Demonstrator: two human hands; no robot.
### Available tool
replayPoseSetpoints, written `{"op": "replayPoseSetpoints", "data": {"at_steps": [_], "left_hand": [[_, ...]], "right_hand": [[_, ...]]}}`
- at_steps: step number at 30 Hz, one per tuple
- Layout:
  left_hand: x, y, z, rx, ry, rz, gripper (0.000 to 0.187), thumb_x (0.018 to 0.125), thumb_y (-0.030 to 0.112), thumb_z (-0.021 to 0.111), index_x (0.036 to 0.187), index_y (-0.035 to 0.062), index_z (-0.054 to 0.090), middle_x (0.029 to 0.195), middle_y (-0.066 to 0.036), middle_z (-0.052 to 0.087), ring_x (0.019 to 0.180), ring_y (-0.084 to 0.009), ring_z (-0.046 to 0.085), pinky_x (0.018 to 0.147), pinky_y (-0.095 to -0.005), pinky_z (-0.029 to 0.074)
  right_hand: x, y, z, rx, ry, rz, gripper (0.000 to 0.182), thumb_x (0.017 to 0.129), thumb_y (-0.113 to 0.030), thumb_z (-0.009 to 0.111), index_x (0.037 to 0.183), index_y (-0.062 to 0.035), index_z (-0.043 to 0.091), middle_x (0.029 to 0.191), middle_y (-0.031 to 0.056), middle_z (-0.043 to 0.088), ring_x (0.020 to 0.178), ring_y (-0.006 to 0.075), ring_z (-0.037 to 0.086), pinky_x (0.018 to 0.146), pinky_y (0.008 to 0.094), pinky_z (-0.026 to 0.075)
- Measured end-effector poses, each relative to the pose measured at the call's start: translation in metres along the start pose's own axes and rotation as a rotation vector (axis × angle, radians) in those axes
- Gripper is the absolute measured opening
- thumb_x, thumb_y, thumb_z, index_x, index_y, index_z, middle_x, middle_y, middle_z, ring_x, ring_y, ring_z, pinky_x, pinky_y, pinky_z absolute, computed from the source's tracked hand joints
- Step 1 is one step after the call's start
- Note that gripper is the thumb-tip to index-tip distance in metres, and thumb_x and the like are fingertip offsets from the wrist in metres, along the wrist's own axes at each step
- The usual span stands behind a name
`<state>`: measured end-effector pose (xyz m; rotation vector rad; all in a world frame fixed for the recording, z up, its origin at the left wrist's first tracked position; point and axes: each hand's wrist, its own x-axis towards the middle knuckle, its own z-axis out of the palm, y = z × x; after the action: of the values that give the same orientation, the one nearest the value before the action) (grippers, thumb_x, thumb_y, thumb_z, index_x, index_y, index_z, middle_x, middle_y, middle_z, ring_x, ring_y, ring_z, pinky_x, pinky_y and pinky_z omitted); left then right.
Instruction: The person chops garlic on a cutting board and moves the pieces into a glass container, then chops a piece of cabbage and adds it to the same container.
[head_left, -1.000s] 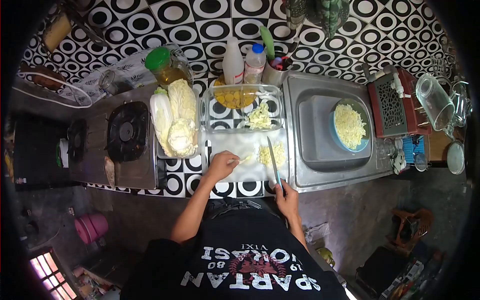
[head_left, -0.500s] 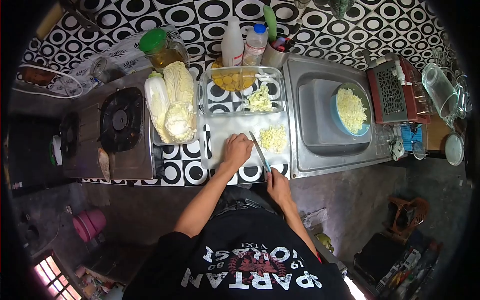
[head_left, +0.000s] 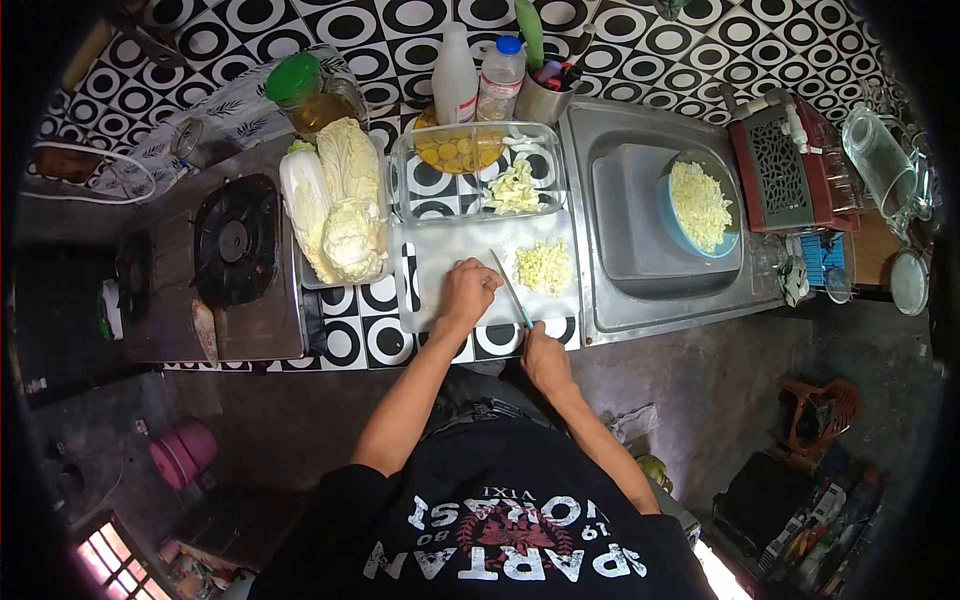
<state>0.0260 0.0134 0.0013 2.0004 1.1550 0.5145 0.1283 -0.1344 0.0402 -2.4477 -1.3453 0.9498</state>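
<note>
My left hand (head_left: 470, 296) rests on the white cutting board (head_left: 437, 262) with its fingers curled and pressed together. Whatever lies under those fingertips is hidden. A knife with a light blue handle (head_left: 512, 290) is gripped in my right hand (head_left: 547, 360). Its blade points away from me, just right of my left fingertips and low over the board. To the right of the blade sits a pile of finely chopped pale cabbage (head_left: 543, 267). Behind the board, a clear divided container (head_left: 397, 190) holds cut leaf pieces (head_left: 514, 188) in its right compartment.
Whole napa cabbages (head_left: 352, 190) fill a tray at the left, beside a gas stove (head_left: 270, 310). On the right, a blue bowl of chopped cabbage (head_left: 702, 207) stands in the steel sink (head_left: 615, 310). A white bottle (head_left: 455, 80) and a blue-capped bottle (head_left: 502, 80) stand behind.
The whole view has shifted slightly. My right hand and the knife have moved a little left, towards my left hand. My left hand stays nearly in place on the board.
</note>
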Motion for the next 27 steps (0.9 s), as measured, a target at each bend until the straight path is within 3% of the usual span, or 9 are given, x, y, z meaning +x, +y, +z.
{"op": "replayPoseSetpoints", "data": {"at_steps": [5,9,17,19,22,25,27], "left_hand": [[-0.003,-0.003,0.0,0.001,0.015,0.044,0.005,0.068,0.008,0.069,0.073,0.0081,0.071,0.077,-0.01,0.061,0.079,-0.0292,0.056,0.074,-0.0378,0.046],[-0.002,-0.003,0.0,-0.023,0.01,0.026,0.006,0.068,0.007,0.069,0.073,0.008,0.071,0.078,-0.011,0.061,0.079,-0.0291,0.055,0.074,-0.0378,0.046],[-0.002,-0.01,0.004,-0.023,-0.006,0.016,0.008,0.067,0.006,0.07,0.075,0.0082,0.07,0.079,-0.011,0.059,0.082,-0.0293,0.055,0.074,-0.0376,0.045],[-0.003,-0.009,0.002,-0.027,0.0,0.024,0.008,0.067,0.006,0.07,0.075,0.0081,0.07,0.078,-0.011,0.059,0.081,-0.0293,0.055,0.074,-0.0378,0.045],[-0.002,-0.008,0.001,-0.045,0.008,0.035,0.007,0.068,0.007,0.071,0.075,0.0079,0.07,0.077,-0.011,0.059,0.079,-0.0292,0.055,0.073,-0.0381,0.045],[-0.004,-0.007,0.001,-0.068,0.035,0.01,0.007,0.067,0.005,0.071,0.073,0.0075,0.07,0.075,-0.011,0.058,0.077,-0.0295,0.055,0.072,-0.0381,0.045],[-0.004,-0.007,0.002,-0.082,0.056,-0.009,0.007,0.065,0.004,0.071,0.071,0.0073,0.069,0.074,-0.01,0.058,0.076,-0.0298,0.055,0.072,-0.0381,0.045]], "right_hand": [[0.014,-0.018,-0.016,-0.021,-0.027,0.005,0.022,0.093,-0.019,0.043,0.09,0.0024,0.042,0.071,0.0296,0.06,0.071,0.0463,0.06,0.065,0.0533,0.047],[0.004,-0.018,-0.027,-0.008,-0.053,-0.022,0.024,0.094,-0.02,0.04,0.09,0.004,0.041,0.069,0.0317,0.058,0.071,0.0493,0.058,0.064,0.0547,0.046],[0.007,-0.013,0.005,0.026,-0.03,0.021,0.022,0.093,-0.018,0.041,0.089,0.0039,0.041,0.068,0.0305,0.058,0.07,0.0492,0.058,0.064,0.0547,0.046],[0.016,-0.022,-0.005,-0.021,-0.102,0.067,0.021,0.089,-0.015,0.048,0.094,0.0032,0.041,0.078,0.029,0.061,0.078,0.0458,0.061,0.071,0.0528,0.048],[0.017,-0.027,-0.017,-0.05,-0.12,0.045,0.024,0.085,-0.014,0.054,0.094,0.0034,0.041,0.08,0.0292,0.061,0.08,0.0456,0.061,0.072,0.0518,0.048],[0.001,-0.023,-0.023,-0.013,-0.06,-0.054,0.019,0.09,-0.014,0.045,0.09,0.0047,0.041,0.068,0.0315,0.057,0.07,0.0494,0.058,0.065,0.0551,0.046],[-0.011,-0.015,-0.02,-0.025,-0.07,-0.057,0.019,0.09,-0.014,0.045,0.091,0.0049,0.041,0.068,0.0319,0.057,0.071,0.0494,0.058,0.065,0.0552,0.046]]}}
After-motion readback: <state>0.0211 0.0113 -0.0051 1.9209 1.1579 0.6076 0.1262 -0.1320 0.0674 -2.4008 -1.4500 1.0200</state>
